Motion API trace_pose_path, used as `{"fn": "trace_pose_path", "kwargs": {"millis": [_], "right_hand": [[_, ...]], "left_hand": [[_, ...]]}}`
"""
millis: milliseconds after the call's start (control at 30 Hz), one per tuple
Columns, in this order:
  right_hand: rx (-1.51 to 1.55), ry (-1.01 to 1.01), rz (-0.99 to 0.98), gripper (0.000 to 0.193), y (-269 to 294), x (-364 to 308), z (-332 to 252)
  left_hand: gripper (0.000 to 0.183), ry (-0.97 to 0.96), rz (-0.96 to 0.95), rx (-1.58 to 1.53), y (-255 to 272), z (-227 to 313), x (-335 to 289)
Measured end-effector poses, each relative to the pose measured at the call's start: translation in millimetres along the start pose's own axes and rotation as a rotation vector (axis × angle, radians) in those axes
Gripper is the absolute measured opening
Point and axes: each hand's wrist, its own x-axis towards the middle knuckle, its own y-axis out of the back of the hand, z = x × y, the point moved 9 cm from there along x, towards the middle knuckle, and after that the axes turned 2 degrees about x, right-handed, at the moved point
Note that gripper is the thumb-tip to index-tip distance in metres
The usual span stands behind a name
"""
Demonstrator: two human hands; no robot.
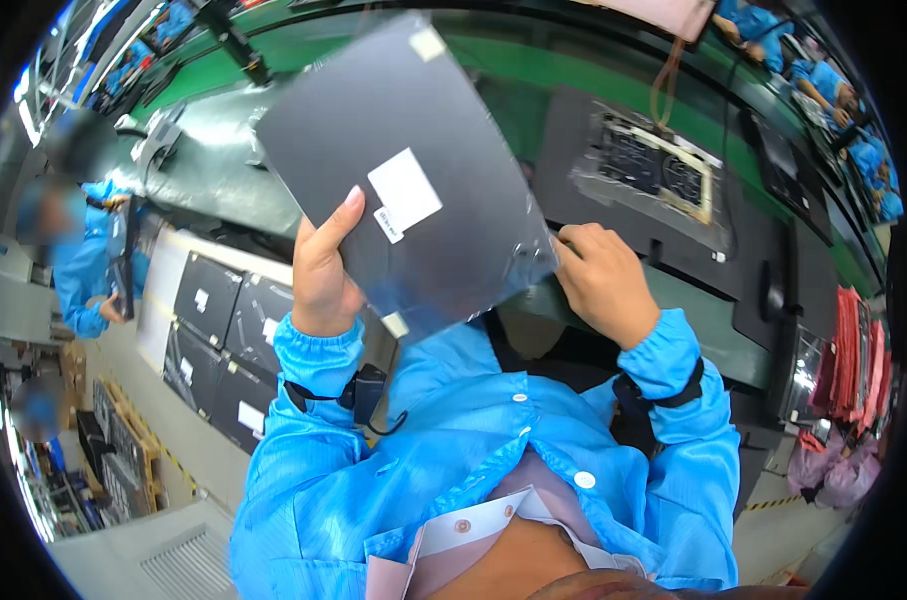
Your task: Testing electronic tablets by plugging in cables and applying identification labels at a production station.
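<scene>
I hold a dark grey flat panel (473,215), wrapped in clear plastic film, tilted up in front of me. Two white labels are stuck near its middle, and pale tape tabs show at its top and bottom corners. My left hand (323,275) grips the left edge, thumb lying on the face and the other fingers mostly hidden behind. At the lower right corner, the curled fingers of my right hand (608,280) pinch the panel's filmed edge. What the fingertips press there is partly hidden.
A dark device with bared electronics (653,170) lies on a black mat on the green bench (523,110). More labelled dark panels (208,300) lie to the left. Beyond them a person in blue (83,270) holds a dark device. Red cloths (848,360) hang at right.
</scene>
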Motion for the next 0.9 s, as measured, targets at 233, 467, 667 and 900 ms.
{"fn": "trace_pose_path", "kwargs": {"millis": [233,467,667,900], "right_hand": [[0.077,-0.115,-0.061,0.014,-31,36,-2],[0.853,-0.24,0.112,0.027,-57,35,-73],[0.666,-0.331,0.259,0.012,-84,40,-72],[0.616,-0.302,0.295,0.013,-82,37,-71]], "left_hand": [[0.044,0.284,0.275,-0.177,130,-21,-55],[0.042,0.332,0.208,-0.193,95,-90,-56],[0.036,0.325,0.196,-0.215,76,-114,-51],[0.037,0.314,0.209,-0.129,79,-117,-51]]}}
